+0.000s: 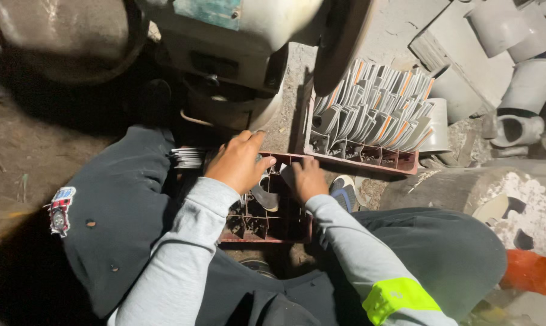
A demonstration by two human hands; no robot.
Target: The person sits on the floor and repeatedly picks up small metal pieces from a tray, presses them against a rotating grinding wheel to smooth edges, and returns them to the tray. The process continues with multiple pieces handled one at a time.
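Fingers [258, 140] of the left hand [238, 162] are curled and pressed close together over the far rim of the red crate [267, 232]; whether they pinch something under them I cannot tell. The right hand [308, 179] lies just beside the left one, over the same crate, with its fingers bent down on a pale flat metal piece [287, 174], which they seem to hold at its edge.

This crate is a low plastic grid with square cells, dark red and dusty, and it sits between the person's knees. Inside it, under the left hand, a curved grey blade-shaped piece [264, 197] leans across the cells; it looks thin, smooth and dull. To the left of the crate, touching the dark trouser leg, a small stack of thin plates [187, 157] lies flat.

Behind the crate and to its right stands a second red crate [399, 162], full of upright grey pieces [372, 111] with orange edges, packed close like cards. Directly behind the crate rises a heavy cream machine [237, 42] with a dark wheel. Far right of the crate, grey pipe fittings [526, 84] lie in a heap, and an orange cup [529, 271] is lying near the right knee.
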